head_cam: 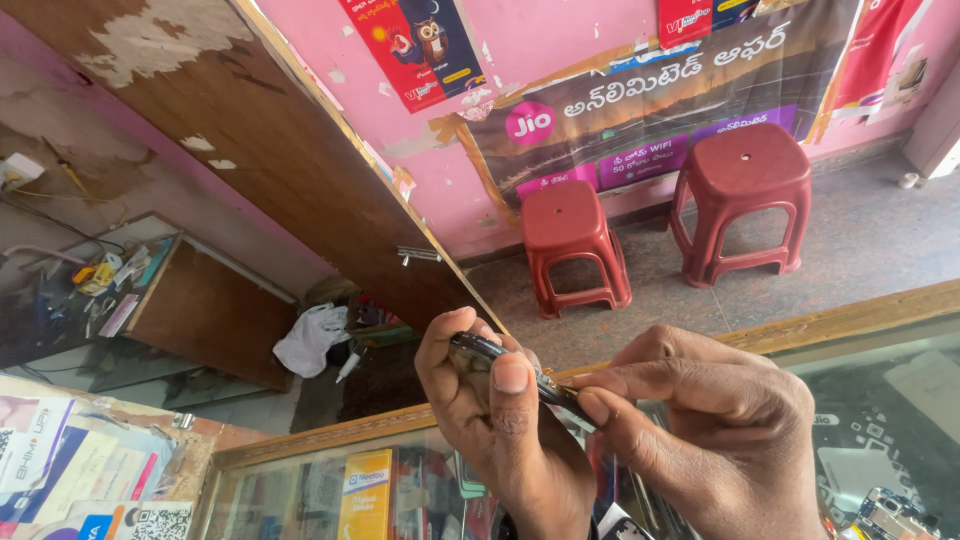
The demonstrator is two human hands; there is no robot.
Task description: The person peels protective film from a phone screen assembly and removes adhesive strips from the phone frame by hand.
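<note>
While our left hand (490,430) grips the thin dark phone (520,370) edge-on above the glass counter (870,370), our right hand (720,430) pinches narrowly at its four o'clock end; the phone looks unopened, so prying seems barely begun.

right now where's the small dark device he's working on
In the head view, the small dark device sits low centre, pinched between the left hand and right hand, above the glass counter.

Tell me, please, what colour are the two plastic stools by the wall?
Both stools are dark red, shown in the head view.
</note>
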